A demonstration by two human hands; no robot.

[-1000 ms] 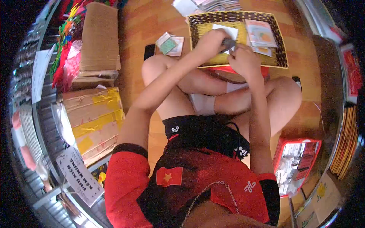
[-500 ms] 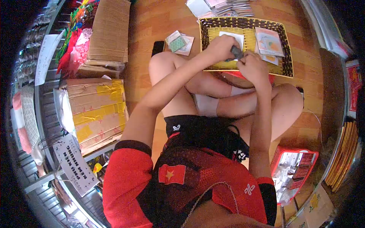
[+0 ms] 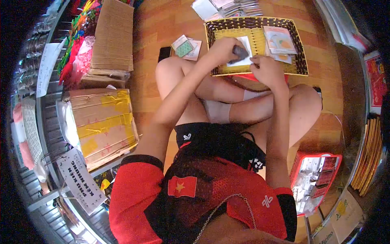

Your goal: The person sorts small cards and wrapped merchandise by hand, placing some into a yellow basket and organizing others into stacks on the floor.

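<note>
Over the left part of a yellow and brown woven basket (image 3: 256, 72), my left hand (image 3: 226, 50) grips a dark grey bunched item (image 3: 240, 53). Beneath that item lies a white sheet (image 3: 246, 42) inside the basket. My right hand (image 3: 267, 70) is at the basket's near edge, its fingers pinched together by the sheet's right side; what they hold, if anything, is too small to make out. Right of the sheet, in the basket, rest printed cards in clear sleeves (image 3: 280, 40).
Small packets (image 3: 183, 48) and a black phone (image 3: 165, 54) lie left of the basket. More packets (image 3: 231, 9) are behind it. Cardboard boxes (image 3: 103, 126) and shelves stand at the left. A red-rimmed bin (image 3: 315, 179) stands at the lower right.
My left hand has moved left with the grey item, away from my right hand. A gap now separates the hands, and more of the white sheet shows.
</note>
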